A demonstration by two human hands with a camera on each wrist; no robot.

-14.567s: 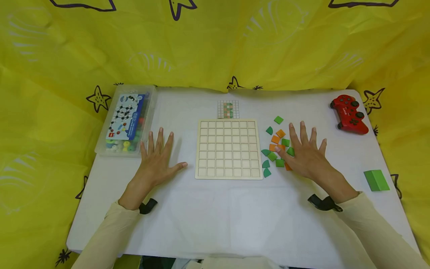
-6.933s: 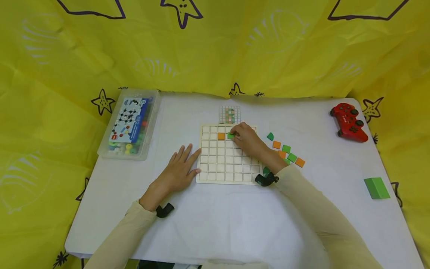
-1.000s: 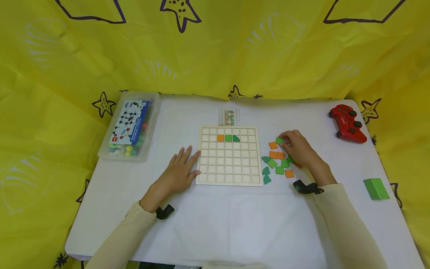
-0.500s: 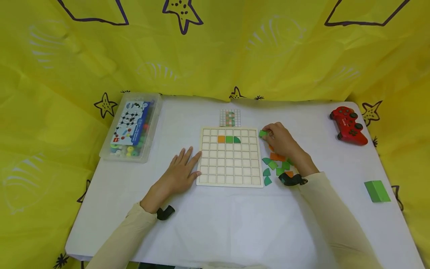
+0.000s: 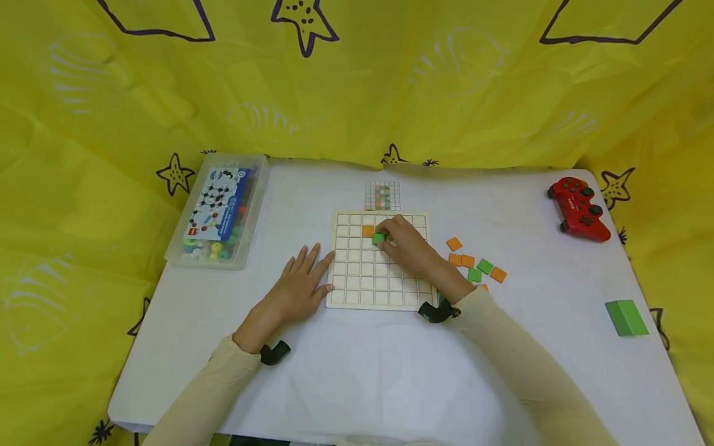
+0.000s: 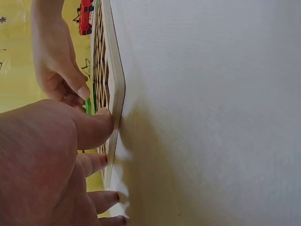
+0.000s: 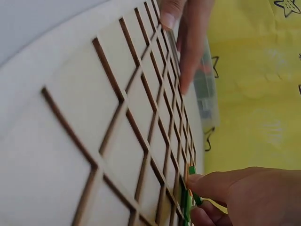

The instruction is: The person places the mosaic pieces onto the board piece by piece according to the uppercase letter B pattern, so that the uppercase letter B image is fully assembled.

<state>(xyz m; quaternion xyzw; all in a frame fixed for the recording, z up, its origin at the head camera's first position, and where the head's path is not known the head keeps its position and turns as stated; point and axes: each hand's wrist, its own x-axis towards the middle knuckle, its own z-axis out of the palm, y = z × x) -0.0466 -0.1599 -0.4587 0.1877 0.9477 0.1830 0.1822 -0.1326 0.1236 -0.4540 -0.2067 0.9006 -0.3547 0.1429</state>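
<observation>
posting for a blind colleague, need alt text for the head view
A person's right hand pinches a green tile at a gridded board, the left hand resting at its left edge. Loose orange and green tiles lie right; a pattern card sits behind, with a translucent box and red controller farther out.

You count two hands at centre, your left hand [image 5: 295,286] and right hand [image 5: 407,246]; one wooden grid board [image 5: 352,298]; one pattern card [image 5: 382,196], upper centre; six orange square tiles [image 5: 454,243], five loose, right of centre; one pinched green tile [image 5: 378,238]; two loose green square tiles [image 5: 485,266], partly hidden ones uncountable; one red game controller [image 5: 577,207], upper right; one green block [image 5: 626,317], lower right; one plastic box [image 5: 217,210], upper left.
</observation>
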